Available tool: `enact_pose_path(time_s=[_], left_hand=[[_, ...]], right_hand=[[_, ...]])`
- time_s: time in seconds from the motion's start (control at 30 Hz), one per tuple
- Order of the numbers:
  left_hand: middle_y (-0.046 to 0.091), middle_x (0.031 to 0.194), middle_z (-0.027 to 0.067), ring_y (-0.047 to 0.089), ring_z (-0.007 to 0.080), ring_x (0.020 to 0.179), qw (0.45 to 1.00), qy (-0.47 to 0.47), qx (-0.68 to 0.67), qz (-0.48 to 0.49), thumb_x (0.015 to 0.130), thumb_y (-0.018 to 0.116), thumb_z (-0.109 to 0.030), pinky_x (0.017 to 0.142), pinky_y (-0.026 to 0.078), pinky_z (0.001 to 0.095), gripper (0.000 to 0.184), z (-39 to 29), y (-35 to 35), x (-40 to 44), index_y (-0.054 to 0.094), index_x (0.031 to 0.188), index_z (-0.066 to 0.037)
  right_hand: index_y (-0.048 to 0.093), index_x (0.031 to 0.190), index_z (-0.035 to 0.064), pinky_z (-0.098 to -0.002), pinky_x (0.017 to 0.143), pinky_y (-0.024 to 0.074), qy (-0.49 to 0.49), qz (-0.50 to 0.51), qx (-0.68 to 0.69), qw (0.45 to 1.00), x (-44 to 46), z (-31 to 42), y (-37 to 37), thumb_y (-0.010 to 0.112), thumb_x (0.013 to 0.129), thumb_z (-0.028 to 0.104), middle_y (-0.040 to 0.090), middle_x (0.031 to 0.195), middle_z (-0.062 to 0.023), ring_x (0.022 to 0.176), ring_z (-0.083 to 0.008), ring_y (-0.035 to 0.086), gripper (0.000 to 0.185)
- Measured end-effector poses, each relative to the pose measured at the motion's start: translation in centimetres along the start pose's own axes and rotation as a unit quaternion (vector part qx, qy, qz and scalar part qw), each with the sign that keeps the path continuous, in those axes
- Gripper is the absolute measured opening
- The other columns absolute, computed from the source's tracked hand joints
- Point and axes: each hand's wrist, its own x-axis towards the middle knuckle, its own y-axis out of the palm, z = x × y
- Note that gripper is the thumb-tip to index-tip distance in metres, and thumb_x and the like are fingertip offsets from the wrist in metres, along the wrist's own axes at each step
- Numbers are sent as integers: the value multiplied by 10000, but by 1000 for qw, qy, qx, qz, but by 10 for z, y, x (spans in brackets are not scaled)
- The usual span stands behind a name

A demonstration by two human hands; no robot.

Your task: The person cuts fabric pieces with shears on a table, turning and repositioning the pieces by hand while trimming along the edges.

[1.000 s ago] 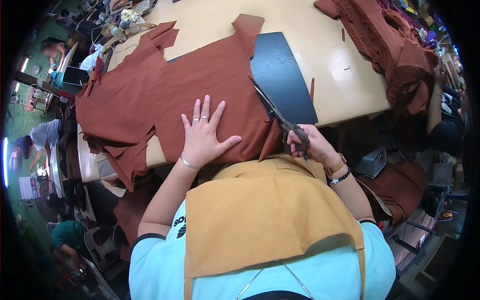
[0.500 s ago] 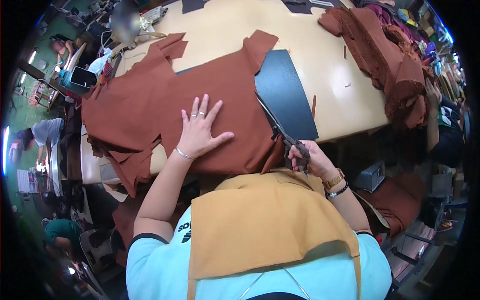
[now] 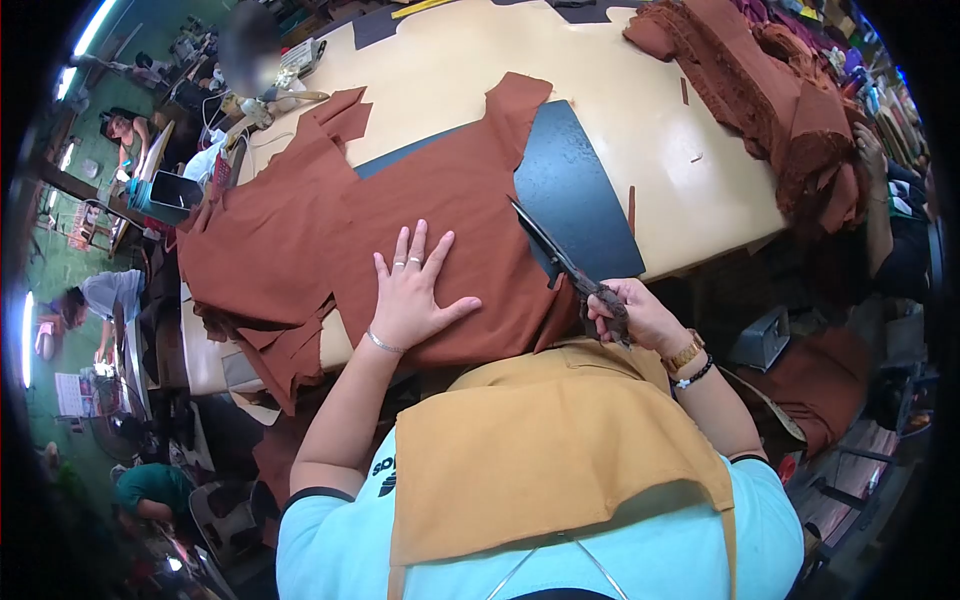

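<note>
A large rust-brown sheet of leather-like material [image 3: 440,185] lies on the table [image 3: 705,230], its near part hanging toward my apron. My left hand [image 3: 415,305] rests flat on it with the fingers spread. In my right hand [image 3: 642,320] is a pair of scissors [image 3: 553,245] with dark wrapped handles, pointing up and left. Their blades lie along the sheet's right edge, over a dark blue board [image 3: 580,190] that is partly under the material. Whether the blades touch the sheet is hard to tell.
A heap of the same brown material [image 3: 770,110] lies at the table's right, near another person's arm [image 3: 875,200]. Narrow brown strips [image 3: 632,210] lie by the board. A brush [image 3: 295,96] is at the far left. Other people work along the left side.
The whole view has shifted slightly as my head moved. Both hands keep about the same place on the sheet, and the scissor blades look closer together than before.
</note>
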Motion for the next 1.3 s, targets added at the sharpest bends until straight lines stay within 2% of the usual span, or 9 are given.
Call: enact_pose_path(time_s=[0.37, 0.5, 0.73, 0.87, 0.97, 1.07, 1.17, 1.27, 1.3], left_hand=[[158, 1560, 186, 131, 409, 1433, 999, -27, 0, 23, 727, 585, -736, 1021, 159, 736, 964, -17, -4, -17, 316, 1482, -201], [194, 1541, 218, 151, 419, 1427, 995, -51, -5, 89, 780, 533, -730, 1029, 150, 732, 931, -27, -19, -19, 300, 1485, -168], [284, 1529, 150, 210, 328, 1432, 995, -82, -52, 20, 886, 478, -632, 1099, 149, 631, 771, 0, -43, 119, 325, 1471, -155], [528, 1350, 163, 450, 337, 1297, 980, -125, -150, 35, 831, 508, -677, 1094, 239, 560, 846, 5, -20, 220, 351, 1455, -127], [558, 1311, 189, 480, 338, 1274, 983, -97, -155, 3, 875, 553, -546, 1079, 183, 645, 750, -12, -12, 248, 352, 1452, -111], [583, 1277, 188, 502, 329, 1251, 979, -24, -200, 14, 866, 629, -429, 1084, 216, 610, 709, -8, 0, 273, 373, 1437, -95], [580, 1258, 202, 534, 290, 1211, 791, 108, -601, 29, 840, 692, -343, 1040, 383, 370, 706, -6, 11, 291, 401, 1416, -58], [529, 1316, 214, 488, 280, 1257, 882, 71, -438, -155, 850, 680, -330, 1050, 375, 353, 689, -8, -9, 256, 405, 1406, -31], [434, 1415, 207, 379, 321, 1349, 941, 87, -298, -133, 801, 707, -460, 1097, 311, 449, 813, 5, -19, 240, 373, 1431, -70]], right_hand=[[626, 866, 60, -199, 554, 470, -15, 7, 22, 1000, 3, -10, -2, 655, 899, 236, 610, 748, 20, 618, -51, 591, 182], [633, 879, 63, -202, 552, 465, 6, 15, 33, 999, -1, -7, -4, 654, 895, 222, 617, 758, 18, 622, -55, 592, 160], [637, 880, 68, -198, 554, 473, 11, 23, -12, 1000, 1, -7, -4, 667, 893, 242, 610, 732, 29, 632, -51, 595, 177], [645, 921, 58, -201, 557, 477, -2, 24, 25, 999, 0, -9, -4, 672, 894, 230, 617, 771, 25, 638, -55, 600, 176], [646, 943, 53, -202, 567, 483, -19, 31, 1, 999, 2, -14, -5, 655, 910, 232, 616, 785, 23, 636, -53, 590, 182], [647, 931, 54, -201, 567, 485, -24, 26, -1, 999, 1, -12, -5, 653, 912, 237, 613, 774, 24, 636, -51, 588, 184], [645, 915, 55, -202, 562, 484, -18, 22, 23, 999, 0, -14, -3, 658, 907, 243, 608, 752, 27, 632, -50, 586, 189], [639, 888, 62, -206, 550, 478, 15, 4, 27, 1000, 1, -12, -2, 679, 890, 252, 603, 733, 27, 618, -56, 585, 194], [635, 876, 65, -206, 549, 476, 13, 3, 31, 999, 0, -11, 0, 679, 889, 253, 600, 731, 27, 615, -57, 583, 194]])
